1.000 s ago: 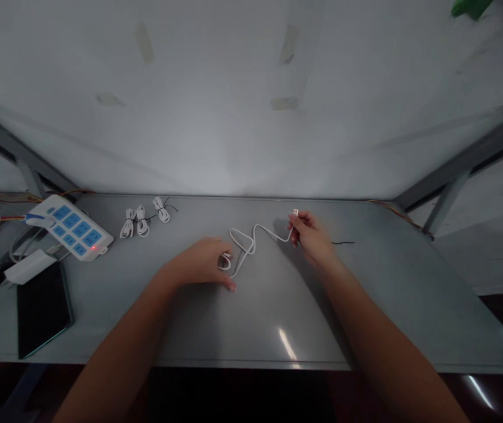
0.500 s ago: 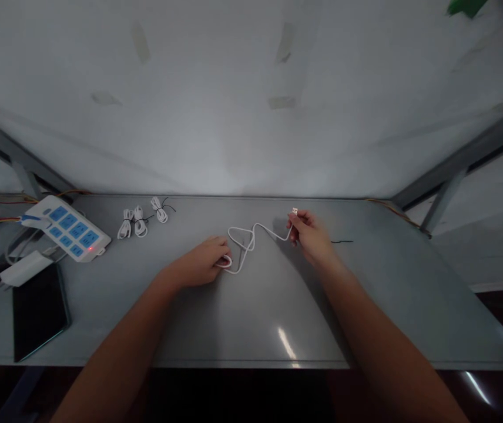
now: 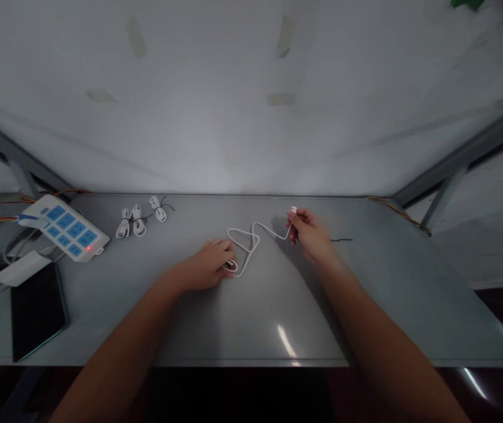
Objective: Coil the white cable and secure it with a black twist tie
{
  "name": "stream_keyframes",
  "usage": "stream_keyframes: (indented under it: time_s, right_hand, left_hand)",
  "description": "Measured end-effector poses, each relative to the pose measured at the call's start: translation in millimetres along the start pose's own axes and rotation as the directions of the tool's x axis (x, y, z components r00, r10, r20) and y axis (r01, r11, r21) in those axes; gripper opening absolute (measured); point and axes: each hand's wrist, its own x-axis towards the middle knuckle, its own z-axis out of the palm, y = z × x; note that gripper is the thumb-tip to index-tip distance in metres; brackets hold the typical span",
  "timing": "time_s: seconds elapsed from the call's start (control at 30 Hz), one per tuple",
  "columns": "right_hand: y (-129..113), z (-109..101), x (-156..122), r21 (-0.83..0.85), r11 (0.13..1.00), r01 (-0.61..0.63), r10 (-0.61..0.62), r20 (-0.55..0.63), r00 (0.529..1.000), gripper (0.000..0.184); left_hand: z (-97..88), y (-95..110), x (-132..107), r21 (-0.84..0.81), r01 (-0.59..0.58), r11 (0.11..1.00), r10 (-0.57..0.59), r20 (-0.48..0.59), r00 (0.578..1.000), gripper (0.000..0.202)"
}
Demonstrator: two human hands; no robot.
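White cable (image 3: 251,242) is laid in loose loops across the grey table (image 3: 242,317), stretched between both hands. One end is pinched by the right hand (image 3: 308,235), plug upward, while the other is pressed under the left hand (image 3: 210,267).

On the grey table (image 3: 251,317), the left hand (image 3: 210,265) pinches one end of a loose white cable (image 3: 251,241); the right hand (image 3: 311,235) holds the other end up, plug (image 3: 294,209) uppermost. Far left lie three tied cable bundles (image 3: 139,214), a power strip (image 3: 64,228) (red light on) and a dark tablet (image 3: 37,308).
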Motion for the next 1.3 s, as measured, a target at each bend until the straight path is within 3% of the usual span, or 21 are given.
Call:
stream_keyframes:
  time_s: [0.1, 0.27, 0.47, 0.57, 0.67, 0.77, 0.87, 1.0, 1.07, 1.13, 1.23, 1.3]
  right_hand:
    - [0, 1, 0, -0.002, 1.000, 0.009, -0.009, -0.010, 1.000, 0.039]
    - [0, 1, 0, -0.008, 1.000, 0.019, -0.019, -0.004, 1.000, 0.037]
    - [-2, 1, -1, -0.016, 1.000, 0.012, -0.012, -0.006, 1.000, 0.037]
    - [-3, 2, -1, -0.008, 1.000, 0.010, -0.010, -0.009, 1.000, 0.038]
    - [-3, 3, -1, 0.003, 1.000, 0.004, -0.004, -0.011, 1.000, 0.039]
    - [-4, 2, -2, -0.001, 1.000, 0.001, -0.001, -0.020, 1.000, 0.037]
    - [-4, 2, -3, -0.014, 1.000, -0.016, 0.016, 0.009, 1.000, 0.035]
    - [-8, 2, -8, -0.051, 0.993, -0.107, 0.114, 0.167, 0.979, 0.032]
    - [-12, 3, -13, -0.091, 0.982, -0.166, 0.185, 0.288, 0.939, 0.032]
    - [-17, 4, -18, -0.124, 0.970, -0.209, 0.242, 0.410, 0.880, 0.033]
    - [-25, 6, -25, -0.113, 0.961, -0.253, 0.271, 0.563, 0.780, 0.035]
    - [-30, 6, -28, -0.066, 0.957, -0.282, 0.257, 0.643, 0.721, 0.036]
  left_hand:
    - [-0.2, 3, 1, 0.007, -0.012, 1.000, 0.012, -0.045, 0.999, 0.013]
    - [-7.9, 1, -1, -0.137, 0.044, 0.990, -0.056, -0.088, 0.994, 0.018]
    - [-10.6, 1, -4, -0.052, 0.062, 0.997, -0.058, 0.068, 0.996, 0.011]
    - [-6.5, 1, -3, 0.019, 0.047, 0.999, -0.048, 0.069, 0.996, 0.004]
    - [-2.8, 3, -2, 0.040, 0.020, 0.999, -0.021, 0.026, 0.999, 0.006]
    - [-3.4, 6, -2, -0.075, -0.061, 0.995, 0.050, -0.134, 0.990, 0.010]
    - [-7.3, 8, -2, -0.265, -0.193, 0.945, 0.079, -0.386, 0.919, 0.013]
    - [-10.7, 6, 1, -0.562, -0.363, 0.743, -0.071, -0.606, 0.792, 0.022]
    - [-11.7, 2, 4, -0.674, -0.440, 0.593, -0.193, -0.650, 0.735, 0.029]
    - [-12.3, -3, 8, -0.723, -0.476, 0.501, -0.310, -0.663, 0.681, 0.035]
    - [-11.3, -10, 14, -0.732, -0.461, 0.501, -0.420, -0.672, 0.610, 0.043]
    - [-8.2, -14, 17, -0.756, -0.401, 0.518, -0.467, -0.642, 0.608, 0.047]
